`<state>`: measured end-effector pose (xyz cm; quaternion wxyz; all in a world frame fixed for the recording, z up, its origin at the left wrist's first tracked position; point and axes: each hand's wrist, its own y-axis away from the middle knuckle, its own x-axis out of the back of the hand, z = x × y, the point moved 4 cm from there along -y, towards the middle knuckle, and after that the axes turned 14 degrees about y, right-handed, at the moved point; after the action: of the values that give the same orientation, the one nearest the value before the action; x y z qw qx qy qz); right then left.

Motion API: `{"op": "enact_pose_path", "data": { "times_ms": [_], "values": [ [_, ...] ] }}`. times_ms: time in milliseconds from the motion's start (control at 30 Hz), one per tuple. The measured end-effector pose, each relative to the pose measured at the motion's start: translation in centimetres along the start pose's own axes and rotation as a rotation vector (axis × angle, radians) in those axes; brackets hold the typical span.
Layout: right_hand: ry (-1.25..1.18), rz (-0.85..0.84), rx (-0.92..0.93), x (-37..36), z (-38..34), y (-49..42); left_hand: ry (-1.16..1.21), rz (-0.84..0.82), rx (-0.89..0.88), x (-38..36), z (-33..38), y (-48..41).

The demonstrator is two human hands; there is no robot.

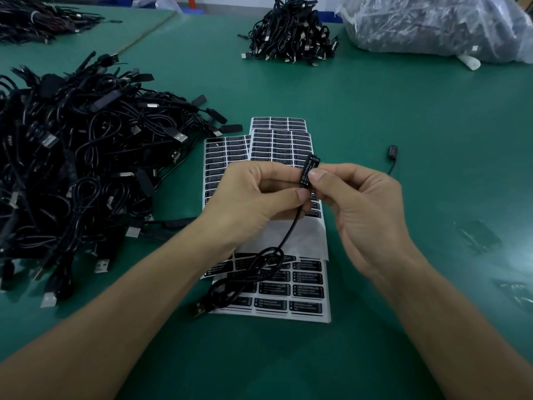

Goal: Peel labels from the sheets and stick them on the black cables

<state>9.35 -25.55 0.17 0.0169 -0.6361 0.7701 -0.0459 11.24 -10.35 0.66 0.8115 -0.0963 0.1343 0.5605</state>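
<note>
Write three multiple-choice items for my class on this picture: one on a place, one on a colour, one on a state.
1. The biggest cable pile lies where from the sheets? A right B left C on top.
2. The table is: A red B white C green.
3. The box held by the left hand and right hand is: A labelled B bare C lying on the table.
Key: 1 B, it fills the left side; 2 C, green mat throughout; 3 A, "LED CONTROLLER" print shows on it.
</note>
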Motion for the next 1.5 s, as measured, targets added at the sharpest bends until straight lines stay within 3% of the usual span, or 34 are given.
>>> {"op": "enact_pose_path", "data": {
  "times_ms": [500,1200,1367,1500],
  "values": [
    [0.043,0.077,0.034,-0.3,0.31,0.1,0.034,0.063,0.01,0.08,-0.62,-0.16],
    [0.018,0.054,0.069,-0.52,0.36,0.26,0.041,0.141,-0.063,-0.2,-0.49,0.17],
    [-0.106,0.096,0.022,-0.23,0.49,0.21,0.052,0.142,-0.073,-0.28,-0.37,0.3],
    [-0.063,0.077,0.013,-0.21,0.36,0.11,0.03,0.133,-0.09,-0.36,-0.31,0.32]
  ]
}}
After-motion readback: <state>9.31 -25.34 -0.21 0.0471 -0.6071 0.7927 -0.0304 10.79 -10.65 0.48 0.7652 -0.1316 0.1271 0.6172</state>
